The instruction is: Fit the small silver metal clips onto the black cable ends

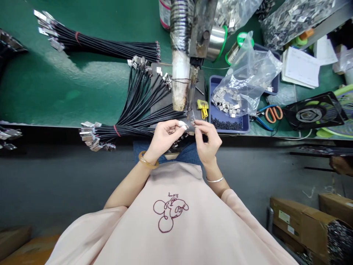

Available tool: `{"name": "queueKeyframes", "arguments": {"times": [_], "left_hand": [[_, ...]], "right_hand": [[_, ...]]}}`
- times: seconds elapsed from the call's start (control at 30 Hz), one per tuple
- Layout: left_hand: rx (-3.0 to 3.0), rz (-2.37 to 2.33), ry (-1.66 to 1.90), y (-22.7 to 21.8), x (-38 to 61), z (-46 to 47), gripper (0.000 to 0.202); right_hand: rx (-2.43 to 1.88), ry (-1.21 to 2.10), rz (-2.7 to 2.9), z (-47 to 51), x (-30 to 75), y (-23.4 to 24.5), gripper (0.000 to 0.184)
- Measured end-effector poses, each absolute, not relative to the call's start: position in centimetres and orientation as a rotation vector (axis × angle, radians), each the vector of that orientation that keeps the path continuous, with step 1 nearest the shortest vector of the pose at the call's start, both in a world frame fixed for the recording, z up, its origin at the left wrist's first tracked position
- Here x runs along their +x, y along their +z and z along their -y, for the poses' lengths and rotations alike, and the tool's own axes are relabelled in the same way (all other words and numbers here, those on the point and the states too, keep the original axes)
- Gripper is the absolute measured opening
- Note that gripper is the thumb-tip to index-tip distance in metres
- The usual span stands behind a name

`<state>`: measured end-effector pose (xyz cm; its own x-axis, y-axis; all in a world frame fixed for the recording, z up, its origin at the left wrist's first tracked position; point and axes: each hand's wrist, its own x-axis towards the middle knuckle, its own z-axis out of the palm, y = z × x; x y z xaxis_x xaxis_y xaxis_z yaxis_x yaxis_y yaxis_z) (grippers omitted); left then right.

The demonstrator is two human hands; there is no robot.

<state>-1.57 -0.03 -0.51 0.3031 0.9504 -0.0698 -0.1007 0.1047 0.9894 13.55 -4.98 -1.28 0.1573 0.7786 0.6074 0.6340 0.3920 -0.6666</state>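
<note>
My left hand (166, 137) is closed in a pinch at the bench edge, white wrapping on a fingertip. My right hand (207, 140) faces it, thumb and forefinger pinched together. The fingertips nearly meet over something tiny and metallic, too small to name. Just above them hang a fixed soldering tip (191, 96) and a stained white nozzle (179, 84). To the left of my left hand, black cables (135, 121) with metal plugs (92, 135) fan out, bound by a red band (117, 130). A yellow clip (203, 107) lies beyond my right hand.
A blue tray (245, 127) holds a plastic bag (248, 79) of metal connectors and small black parts. Farther right are orange-handled pliers (274, 114) and a black fan (316, 110). Solder spools (217, 42) stand behind. Another cable bundle (104, 45) lies at the back left.
</note>
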Motion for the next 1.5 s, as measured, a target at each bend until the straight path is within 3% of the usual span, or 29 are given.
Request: {"name": "queueKeyframes", "arguments": {"times": [0.2,0.43,0.83,1.17,1.5], "left_hand": [[1.161,-0.973,1.013,-0.8,-1.2,0.0,0.012],[1.193,-0.997,1.006,-0.8,-1.1,0.0,0.012],[1.153,-1.029,1.054,-1.0,-0.7,-0.3,0.014],[1.14,-1.05,1.082,-0.7,-0.6,-0.5,0.019],[1.178,-1.054,1.051,-0.8,-0.7,-0.3,0.01]], "right_hand": [[-1.219,0.087,1.631,5.0,13.8,-0.9,0.014],[-1.338,0.366,1.417,4.9,14.0,-1.6,0.004],[-1.233,-0.02,1.788,3.8,14.3,-1.9,0.014],[-1.319,0.003,1.827,3.4,14.5,-1.9,0.014],[-1.21,-0.132,1.869,3.7,14.7,-1.7,0.015]]}}
